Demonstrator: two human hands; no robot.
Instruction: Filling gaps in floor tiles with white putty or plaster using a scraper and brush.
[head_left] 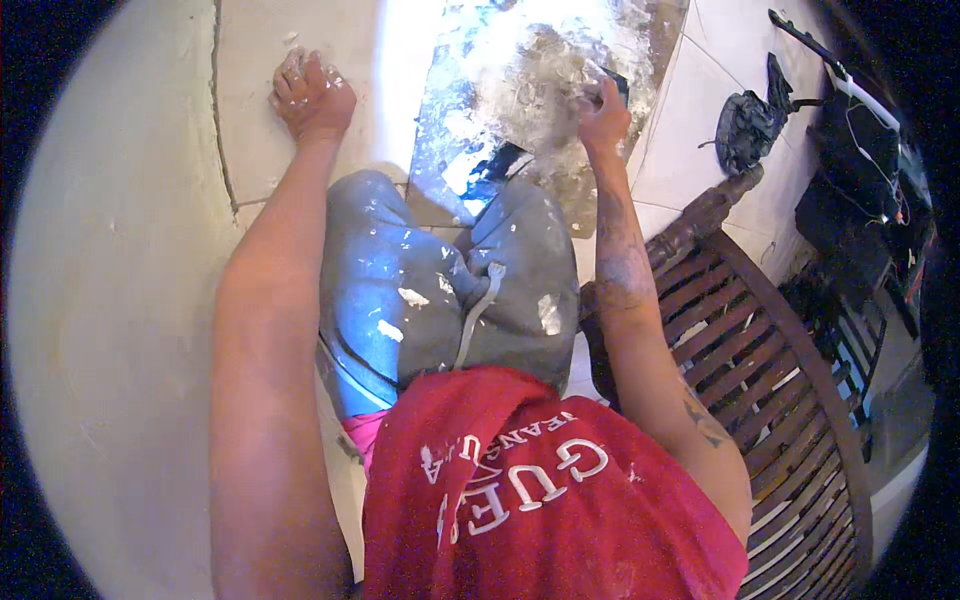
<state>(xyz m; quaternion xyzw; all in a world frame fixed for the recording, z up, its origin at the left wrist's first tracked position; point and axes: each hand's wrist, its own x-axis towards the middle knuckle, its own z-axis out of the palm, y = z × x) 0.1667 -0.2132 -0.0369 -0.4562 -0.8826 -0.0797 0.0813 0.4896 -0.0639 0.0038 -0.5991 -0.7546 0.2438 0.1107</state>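
My left hand (312,92), flecked with white, rests on the pale tiles (255,160), fingers bent and slightly apart, nothing seen in it. My right hand (603,115) grips a small dark flat tool (617,85), partly hidden by the fingers, over a board or sheet (520,40) heavily smeared with whitish material. A dark patch shows on this sheet just beyond my knees. My grey trousers (440,300) carry white spots.
A slatted dark wooden chair (780,380) lies close on my right. Beyond it are crumpled dark material (745,130) and a jumble of black objects with cables (850,180). A plain pale surface (110,300) runs along my left.
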